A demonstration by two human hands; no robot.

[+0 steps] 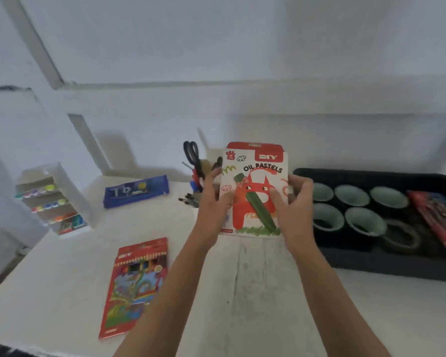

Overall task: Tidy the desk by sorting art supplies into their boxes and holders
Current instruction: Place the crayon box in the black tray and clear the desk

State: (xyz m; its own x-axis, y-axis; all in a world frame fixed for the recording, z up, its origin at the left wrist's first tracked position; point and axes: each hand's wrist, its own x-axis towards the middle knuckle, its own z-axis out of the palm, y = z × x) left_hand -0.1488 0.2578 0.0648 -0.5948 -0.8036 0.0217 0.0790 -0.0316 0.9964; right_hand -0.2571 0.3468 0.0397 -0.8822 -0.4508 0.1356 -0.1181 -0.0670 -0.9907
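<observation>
Both hands, left hand (215, 199) and right hand (295, 202), grip the white-and-red cardboard oil pastels box (254, 189) upright above the table's (242, 279) far middle; tilting could spill pastels if its flap is loose.

Left forearm (173, 292): bare, rising from the near edge toward the far centre.
Left hand (213, 199): thumb on the front of the oil pastels box (255, 176), fingers wrapped round its left edge.
Right forearm (330, 292): bare, angled in from the near right.
Right hand (294, 207): thumb pressed on the box front, fingers curled behind its right edge.
</observation>
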